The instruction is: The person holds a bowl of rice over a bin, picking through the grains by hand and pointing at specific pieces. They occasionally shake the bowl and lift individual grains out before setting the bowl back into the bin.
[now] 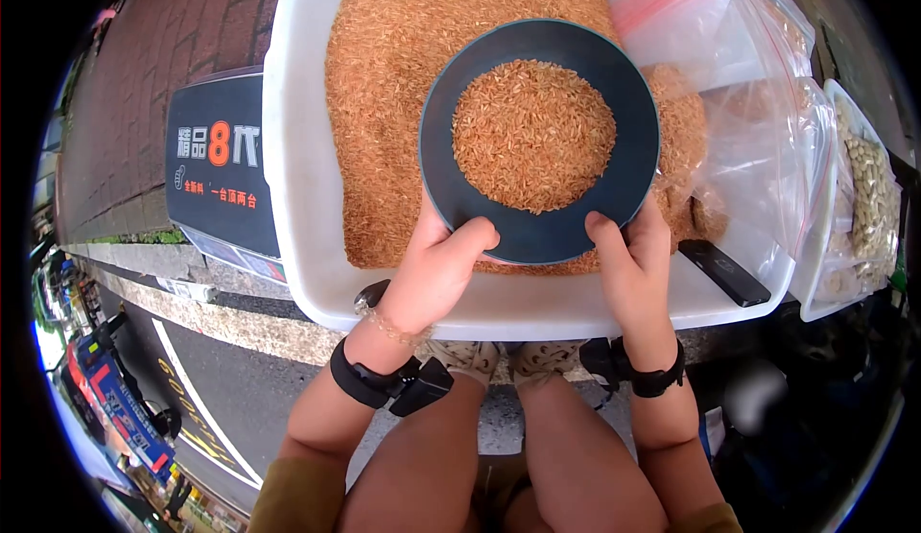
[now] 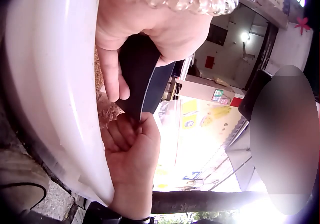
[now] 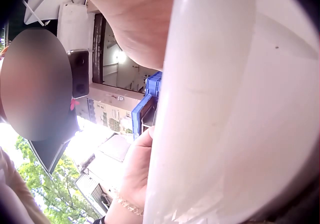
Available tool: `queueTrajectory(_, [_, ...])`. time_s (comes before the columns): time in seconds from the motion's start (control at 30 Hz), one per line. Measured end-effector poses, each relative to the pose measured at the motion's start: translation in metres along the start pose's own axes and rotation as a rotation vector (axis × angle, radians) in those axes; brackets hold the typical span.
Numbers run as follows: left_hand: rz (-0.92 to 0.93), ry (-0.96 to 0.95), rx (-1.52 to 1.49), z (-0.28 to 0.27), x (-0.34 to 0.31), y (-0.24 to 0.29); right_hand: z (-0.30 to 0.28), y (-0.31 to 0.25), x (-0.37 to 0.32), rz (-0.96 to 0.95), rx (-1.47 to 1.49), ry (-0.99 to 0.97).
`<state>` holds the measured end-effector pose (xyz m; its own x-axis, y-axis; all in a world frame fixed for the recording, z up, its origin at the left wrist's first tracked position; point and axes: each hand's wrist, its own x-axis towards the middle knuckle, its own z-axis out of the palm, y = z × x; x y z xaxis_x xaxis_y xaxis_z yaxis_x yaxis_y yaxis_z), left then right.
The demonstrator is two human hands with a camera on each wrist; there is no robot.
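Note:
Both hands hold a round dark bowl [image 1: 537, 237] over a white tub [image 1: 295, 164]. Inside the bowl lies a mound of reddish-brown rice [image 1: 533, 136]. My left hand [image 1: 436, 266] grips the near left side, thumb over the rim. The near right side is held by my right hand [image 1: 635, 269], its thumb also on the rim. More of the same loose grain [image 1: 379, 82] fills much of the tub below. From the left wrist view, fingers [image 2: 113, 74] show against the bowl's dark outer wall [image 2: 134, 74]. The tub's wall hides the bowl in the right wrist view.
Clear zip bags [image 1: 739, 140] lie along the tub's right side, near a black flat handle-like object [image 1: 724, 272]. A white tray [image 1: 814, 288] with bagged pale nuts or beans stands farther right. Left of the tub is a black printed box [image 1: 216, 173].

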<state>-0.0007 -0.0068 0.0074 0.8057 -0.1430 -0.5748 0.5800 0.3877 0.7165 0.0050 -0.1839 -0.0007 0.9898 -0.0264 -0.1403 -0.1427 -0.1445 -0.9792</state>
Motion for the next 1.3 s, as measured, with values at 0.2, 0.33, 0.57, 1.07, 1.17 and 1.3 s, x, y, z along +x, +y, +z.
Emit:
queueTrajectory(0.2, [0.054, -0.023, -0.041, -0.001, 0.001, -0.003, 0.000, -0.003, 0.000, 0.017, 0.021, -0.003])
queueTrajectory(0.33, [0.056, -0.015, -0.018, 0.000, 0.000, -0.002, 0.000, -0.002, -0.001, 0.021, 0.017, -0.021])
queueTrajectory(0.57, [0.086, 0.023, -0.037, -0.005, 0.003, -0.004, -0.003, -0.018, 0.002, 0.239, 0.303, -0.063])
queueTrajectory(1.07, [0.104, -0.107, -0.069, 0.000, -0.002, 0.008, -0.017, -0.017, 0.011, 0.413, 0.827, 0.088])
queueTrajectory(1.17, [0.097, -0.121, -0.071, -0.001, -0.002, 0.010, -0.016, -0.018, 0.010, 0.399, 0.779, 0.140])
queueTrajectory(1.3, [0.113, -0.121, -0.047, -0.001, -0.002, 0.008, -0.017, -0.019, 0.010, 0.378, 0.794, 0.161])
